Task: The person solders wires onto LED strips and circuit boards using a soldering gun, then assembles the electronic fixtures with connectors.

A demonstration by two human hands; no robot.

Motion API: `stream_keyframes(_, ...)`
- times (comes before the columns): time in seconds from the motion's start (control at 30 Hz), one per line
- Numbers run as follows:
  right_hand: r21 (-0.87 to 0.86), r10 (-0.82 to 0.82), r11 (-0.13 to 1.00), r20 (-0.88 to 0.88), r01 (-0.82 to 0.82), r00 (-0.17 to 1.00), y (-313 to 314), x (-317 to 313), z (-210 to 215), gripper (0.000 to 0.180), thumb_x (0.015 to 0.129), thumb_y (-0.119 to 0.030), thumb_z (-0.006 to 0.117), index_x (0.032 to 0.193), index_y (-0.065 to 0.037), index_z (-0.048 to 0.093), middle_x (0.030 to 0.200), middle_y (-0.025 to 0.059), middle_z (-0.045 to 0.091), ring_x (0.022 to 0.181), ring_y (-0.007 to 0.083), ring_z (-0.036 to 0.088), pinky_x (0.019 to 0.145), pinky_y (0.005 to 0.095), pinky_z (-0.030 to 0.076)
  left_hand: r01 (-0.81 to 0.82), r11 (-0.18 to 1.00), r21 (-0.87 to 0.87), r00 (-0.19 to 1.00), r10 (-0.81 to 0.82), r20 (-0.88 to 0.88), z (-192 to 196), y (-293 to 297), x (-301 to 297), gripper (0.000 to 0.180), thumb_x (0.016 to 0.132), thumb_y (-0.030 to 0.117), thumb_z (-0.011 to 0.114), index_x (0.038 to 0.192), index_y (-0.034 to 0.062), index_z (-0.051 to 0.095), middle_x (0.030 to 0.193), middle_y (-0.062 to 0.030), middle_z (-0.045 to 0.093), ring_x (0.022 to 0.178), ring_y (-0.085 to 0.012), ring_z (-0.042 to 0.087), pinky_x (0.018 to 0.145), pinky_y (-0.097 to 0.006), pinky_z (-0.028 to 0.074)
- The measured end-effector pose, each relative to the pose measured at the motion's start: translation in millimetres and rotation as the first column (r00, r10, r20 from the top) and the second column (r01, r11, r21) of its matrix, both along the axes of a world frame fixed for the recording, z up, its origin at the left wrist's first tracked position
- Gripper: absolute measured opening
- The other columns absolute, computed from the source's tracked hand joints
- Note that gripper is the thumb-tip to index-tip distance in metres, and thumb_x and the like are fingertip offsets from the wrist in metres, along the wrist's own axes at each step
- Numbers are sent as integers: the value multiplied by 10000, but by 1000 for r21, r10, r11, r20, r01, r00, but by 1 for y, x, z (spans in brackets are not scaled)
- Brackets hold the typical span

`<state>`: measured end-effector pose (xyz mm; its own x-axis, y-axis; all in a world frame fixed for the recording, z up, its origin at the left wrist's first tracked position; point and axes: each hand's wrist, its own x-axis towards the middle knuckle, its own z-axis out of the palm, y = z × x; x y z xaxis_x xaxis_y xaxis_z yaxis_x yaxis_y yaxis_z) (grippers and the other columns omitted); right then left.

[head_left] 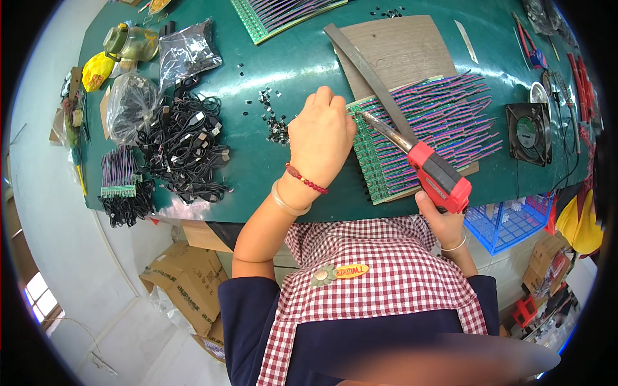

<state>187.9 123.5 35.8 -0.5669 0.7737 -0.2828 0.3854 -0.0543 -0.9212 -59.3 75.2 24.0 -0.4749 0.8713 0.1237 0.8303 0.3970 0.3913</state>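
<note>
Soldering iron (440,177) grasped in the right grip (444,222), thumb at the handle's near end, fingers mostly hidden beneath. Tip reaches up-left to the top left part of the circuit boards (372,164); cannot tell if touching. Boards lie on the green surface (257,188), just right of the left grip (322,132), which is curled, fingertips hidden; cannot tell if anything is pinched. Metal bar (376,78) crosses the purple wires (444,103). Small black parts (278,128) beside the left grip.
</note>
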Motion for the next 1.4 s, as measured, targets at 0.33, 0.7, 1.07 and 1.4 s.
stream_keyframes(0.33, 175, 11, 984, -21, -7, 1000, -1, -8, 6, 193, 706, -59, 743, 871, -27, 648, 833, 70, 625, 666, 158, 579, 650, 271, 461, -2, 1000, -18, 1000, 2, 10, 0, 0, 0, 86, 701, 81, 628, 711, 24, 565, 806, -89, 517, 768, -231, 570, 580, -350, 519)
stream_keyframes(0.7, 140, -65, 987, -77, 76, 995, -5, -7, 10, 161, 751, -41, 711, 891, -8, 640, 749, 15, 622, 640, 76, 569, 578, 231, 454, -28, 997, 77, 1000, 27, 15, -3, 0, 1, 82, 708, 64, 600, 672, 16, 544, 748, -92, 524, 683, -270, 570, 554, -378, 488)
stream_keyframes(1.07, -51, -93, 995, -68, 89, 993, -4, -2, 7, 166, 756, -30, 700, 904, -5, 629, 768, -2, 614, 659, 58, 556, 592, 224, 454, -11, 1000, -5, 1000, 11, -20, -2, 1, 0, 73, 705, 77, 614, 696, 26, 563, 787, -85, 514, 745, -224, 570, 564, -341, 520)
stream_keyframes(1.4, -19, -44, 999, -83, 42, 996, -4, -1, 6, 146, 751, -29, 703, 876, -19, 628, 731, -11, 599, 621, 53, 538, 559, 223, 437, 35, 999, -28, 999, -36, -9, 4, 0, -2, 77, 693, 71, 618, 724, 35, 557, 804, -89, 512, 763, -232, 561, 569, -341, 516)
